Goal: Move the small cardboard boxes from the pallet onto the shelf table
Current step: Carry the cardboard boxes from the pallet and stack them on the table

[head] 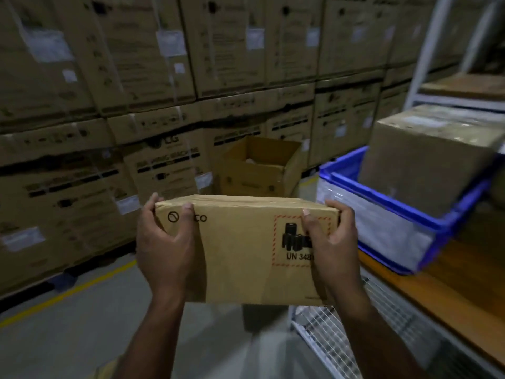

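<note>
The small cardboard box (240, 250) between the hands is tan, printed in black, with a red-hatched square border around black battery symbols under the right hand's (332, 239) thumb. Beyond that hand, a blue crate (410, 214) has a pale grey side panel. Left of the left hand (164, 242), a yellow line (68, 289) crosses the grey floor (68, 337).

One view only, my head-worn wide-angle camera: looks forward and down, close on both hands, facing a stacked wall of large brown cardboard cartons (164, 77) beyond.
</note>
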### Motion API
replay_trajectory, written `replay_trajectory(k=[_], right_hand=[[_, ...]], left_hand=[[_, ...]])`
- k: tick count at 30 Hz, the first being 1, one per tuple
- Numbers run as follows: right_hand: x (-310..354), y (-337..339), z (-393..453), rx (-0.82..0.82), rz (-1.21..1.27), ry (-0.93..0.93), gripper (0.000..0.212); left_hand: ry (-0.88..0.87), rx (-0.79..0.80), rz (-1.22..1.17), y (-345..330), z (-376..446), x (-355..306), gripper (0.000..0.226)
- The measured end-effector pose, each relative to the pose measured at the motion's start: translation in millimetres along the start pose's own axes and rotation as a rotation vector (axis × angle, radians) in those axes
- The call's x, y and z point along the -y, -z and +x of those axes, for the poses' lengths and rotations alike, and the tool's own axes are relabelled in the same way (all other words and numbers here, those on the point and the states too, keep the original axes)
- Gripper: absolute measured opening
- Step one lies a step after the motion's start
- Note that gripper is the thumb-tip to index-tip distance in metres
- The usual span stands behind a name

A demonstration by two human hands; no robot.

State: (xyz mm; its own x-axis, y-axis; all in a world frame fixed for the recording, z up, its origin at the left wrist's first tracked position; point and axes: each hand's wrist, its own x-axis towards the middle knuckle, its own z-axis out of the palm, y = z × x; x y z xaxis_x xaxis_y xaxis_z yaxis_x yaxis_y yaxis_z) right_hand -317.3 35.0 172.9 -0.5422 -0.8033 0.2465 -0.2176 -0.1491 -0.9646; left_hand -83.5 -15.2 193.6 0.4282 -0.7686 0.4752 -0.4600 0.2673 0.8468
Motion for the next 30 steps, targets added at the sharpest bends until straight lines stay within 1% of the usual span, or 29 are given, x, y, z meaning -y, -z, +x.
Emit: replay_trajectory(k=[2, 5, 7, 9, 14, 17, 20, 24, 30], right_hand=[[6, 29, -22, -0.102, 0.001, 0.004, 0.064], [12, 69, -55, -0.238, -0.018, -0.001, 0.056], [16, 101, -78, -0.340, -0.044, -0.012, 0.055], [20, 137, -96, -0.445, -0.083, -0.013, 0.053], [29, 223, -132, -0.668, -0.144, -0.022, 0.052], [29, 268, -146, -0.746, -0.154, -0.016, 0.057], [27, 310, -152, -0.797, -0.144, -0.004, 0.055], [24, 361, -154, -0.820, -0.064, -0.021, 0.041], [21, 420, -151, -0.866, -0.037, -0.004, 0.056]], left_hand=[[-0.017, 0.079, -0.049, 0, -19, -14, 0.062], [-0.022, 0.191, -0.149, -5, -49, -32, 0.070], [-0.034, 0.286, -0.212, -14, -72, -48, 0.071], [-0.051, 0.374, -0.266, -24, -98, -65, 0.067], [-0.110, 0.548, -0.363, -50, -158, -112, 0.064], [-0.115, 0.676, -0.402, -69, -188, -135, 0.069], [-0.127, 0.786, -0.445, -89, -215, -156, 0.063], [-0.172, 0.811, -0.487, -110, -246, -189, 0.060], [-0.198, 0.853, -0.584, -141, -290, -226, 0.058]])
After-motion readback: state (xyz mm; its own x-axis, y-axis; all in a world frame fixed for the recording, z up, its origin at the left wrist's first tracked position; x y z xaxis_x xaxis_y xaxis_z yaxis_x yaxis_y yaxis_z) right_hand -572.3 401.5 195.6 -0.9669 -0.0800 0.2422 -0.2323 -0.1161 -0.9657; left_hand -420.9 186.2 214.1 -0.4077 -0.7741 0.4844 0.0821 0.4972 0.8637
